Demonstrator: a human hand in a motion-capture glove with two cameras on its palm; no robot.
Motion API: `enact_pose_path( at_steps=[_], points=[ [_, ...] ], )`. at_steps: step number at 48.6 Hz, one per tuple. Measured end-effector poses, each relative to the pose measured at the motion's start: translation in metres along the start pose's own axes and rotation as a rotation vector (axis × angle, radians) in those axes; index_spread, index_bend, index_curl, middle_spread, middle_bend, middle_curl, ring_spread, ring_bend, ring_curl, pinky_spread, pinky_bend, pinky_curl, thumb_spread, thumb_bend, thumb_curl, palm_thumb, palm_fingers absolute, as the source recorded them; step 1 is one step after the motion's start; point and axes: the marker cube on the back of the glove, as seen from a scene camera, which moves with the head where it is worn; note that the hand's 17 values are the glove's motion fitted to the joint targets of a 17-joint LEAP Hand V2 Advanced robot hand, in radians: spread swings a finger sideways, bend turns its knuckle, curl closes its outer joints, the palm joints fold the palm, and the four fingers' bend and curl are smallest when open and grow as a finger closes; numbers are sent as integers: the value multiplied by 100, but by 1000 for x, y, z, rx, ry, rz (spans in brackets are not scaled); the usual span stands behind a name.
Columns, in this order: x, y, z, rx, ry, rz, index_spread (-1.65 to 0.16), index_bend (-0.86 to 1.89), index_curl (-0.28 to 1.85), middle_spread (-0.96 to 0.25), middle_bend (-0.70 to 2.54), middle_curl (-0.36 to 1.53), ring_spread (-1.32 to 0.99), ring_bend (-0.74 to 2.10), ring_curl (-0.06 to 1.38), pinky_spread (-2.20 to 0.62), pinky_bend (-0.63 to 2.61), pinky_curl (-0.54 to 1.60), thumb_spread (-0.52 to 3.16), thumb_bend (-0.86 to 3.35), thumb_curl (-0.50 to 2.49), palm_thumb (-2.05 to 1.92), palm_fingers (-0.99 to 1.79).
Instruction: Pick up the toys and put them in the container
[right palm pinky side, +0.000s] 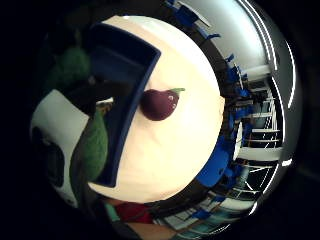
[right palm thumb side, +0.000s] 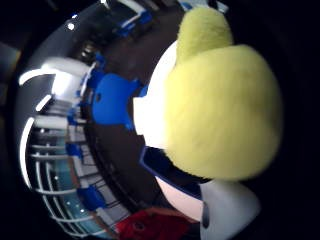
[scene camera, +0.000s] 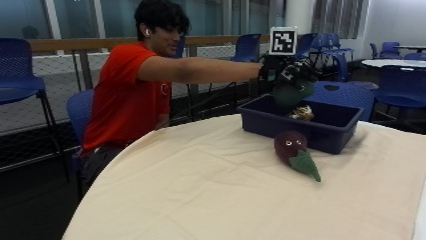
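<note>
A person in a red shirt (scene camera: 126, 100) sits at a round worktop (scene camera: 219, 200) covered in a cream cloth and reaches the gloved right hand (scene camera: 287, 70) out over a dark blue container (scene camera: 301, 124) near the far edge. From the outside view the hand's fingers are curled round a green plush toy (scene camera: 293, 92), which hangs just above the container's open top, not yet inside it. Something small, pale and brownish (scene camera: 301, 113) already lies in the container; what it is cannot be told. On the cloth, just in front of the container's near wall and apart from it, lies a purple eggplant toy (scene camera: 293, 147) with small eyes and a green leafy stem pointing toward the near edge. Nothing stands between the hand and the container's opening. Blue chairs (scene camera: 20, 70) surround the worktop, and a railing with glass runs behind the person. The little-finger-side palm view looks down on the scene and shows the container's blue rim (right palm pinky side: 131, 107) with the eggplant toy (right palm pinky side: 159, 104) beside it on the cloth (right palm pinky side: 170, 150), plus a strip of the green toy (right palm pinky side: 92, 147) at the hand's edge. The thumb-side palm view is largely filled by the held toy's yellow-green plush (right palm thumb side: 220, 110), close against the palm, with a sliver of the container's rim (right palm thumb side: 165, 172) and the cloth beyond it; the eggplant toy does not appear there.
</note>
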Motion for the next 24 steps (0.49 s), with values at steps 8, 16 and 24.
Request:
enact_pose_path(
  at_steps=[8,16,24],
  points=[
    [8,3,6,-23,-261,28,-37,2,52,-24,11,43,-25,34,44,-16,126,47,97,-16,54,5,-24],
    [74,10,6,43,-183,190,-35,9,39,-13,13,37,-8,20,35,2,126,43,90,-15,41,-19,-22],
    [132,19,25,6,-157,328,-36,12,34,-9,14,34,-1,18,33,10,123,40,89,-13,32,-18,-19]
  ],
)
